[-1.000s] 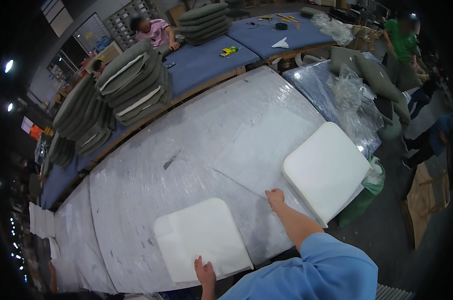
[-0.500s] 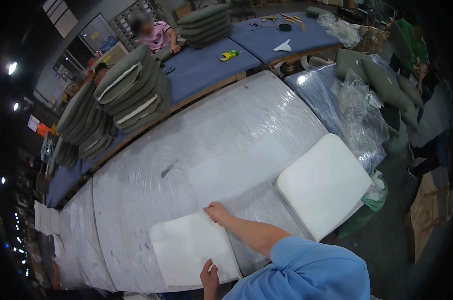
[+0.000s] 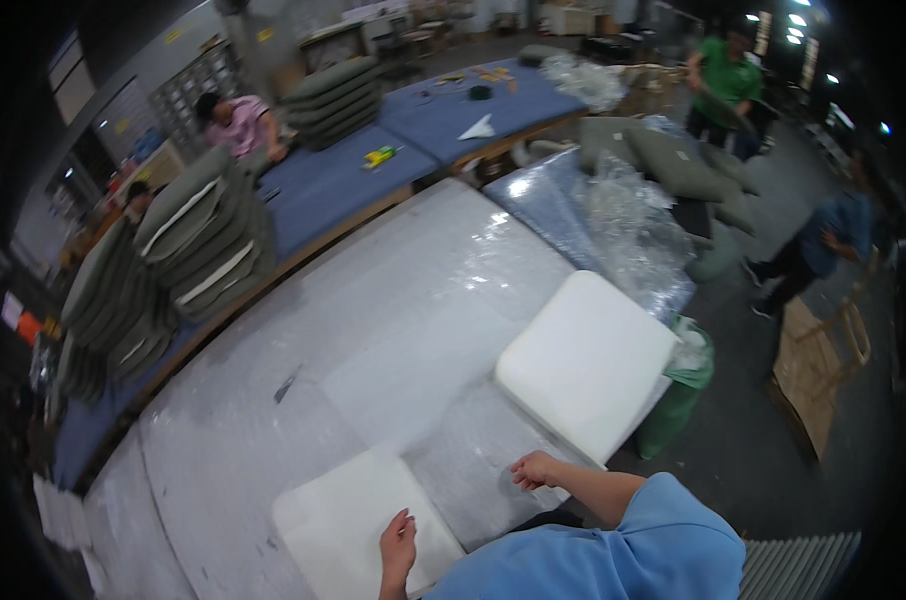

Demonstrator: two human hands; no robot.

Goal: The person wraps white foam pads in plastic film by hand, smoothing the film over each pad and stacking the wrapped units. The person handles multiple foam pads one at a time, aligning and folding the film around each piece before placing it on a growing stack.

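A white foam seat pad [image 3: 338, 515] with rounded corners lies on the plastic-covered table near me. Above its right part hovers my left hand [image 3: 399, 543], fingers loosely bent and apart, holding nothing. My right hand [image 3: 536, 470] is off to the right of that pad, over the plastic sheeting [image 3: 473, 455]; its fingers are loosely spread and nothing shows in them. Beyond it, at the table's right end, rests a thicker white foam pad [image 3: 588, 365], which may be a stack. Neither hand touches this one.
Grey-green cushions [image 3: 213, 235] stand piled on the blue table [image 3: 323, 205] across from me. Crumpled clear plastic [image 3: 633, 220] and more cushions [image 3: 673, 165] lie at the far right, near a green bag [image 3: 678, 400]. Co-workers are at the far left and right.
My right hand has let go of the near pad's far corner and moved right. My left hand stays over that pad. The whole view has swung rightward.
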